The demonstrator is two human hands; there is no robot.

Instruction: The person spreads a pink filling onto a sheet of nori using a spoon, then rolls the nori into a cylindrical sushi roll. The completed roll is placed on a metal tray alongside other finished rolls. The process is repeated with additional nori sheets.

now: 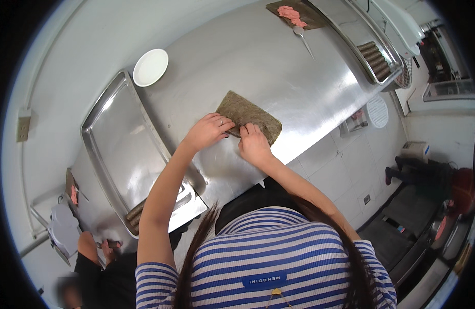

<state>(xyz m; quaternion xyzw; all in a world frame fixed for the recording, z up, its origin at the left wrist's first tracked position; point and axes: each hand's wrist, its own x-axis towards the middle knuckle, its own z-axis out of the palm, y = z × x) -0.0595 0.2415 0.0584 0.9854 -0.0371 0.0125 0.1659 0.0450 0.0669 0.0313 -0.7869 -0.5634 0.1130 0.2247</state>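
A dark green seaweed sheet [250,109] lies slanted on the steel table [196,77] in front of me. My left hand [209,132] is at its near left edge, fingers bent and closed on that edge. Close beside it, my right hand [255,146] has its curled fingers on the near edge, further right. The fingers cover part of this edge, so I cannot tell whether anything lies under it.
Left stands a long steel tray [125,149] with dark rolls [136,216] at its near end. A white plate [151,67] is behind it. Far right, another tray [345,26] holds several rolls [374,57]; a spoon [299,32] lies near pink filling [292,15]. A co-worker's hand [109,251] is lower left.
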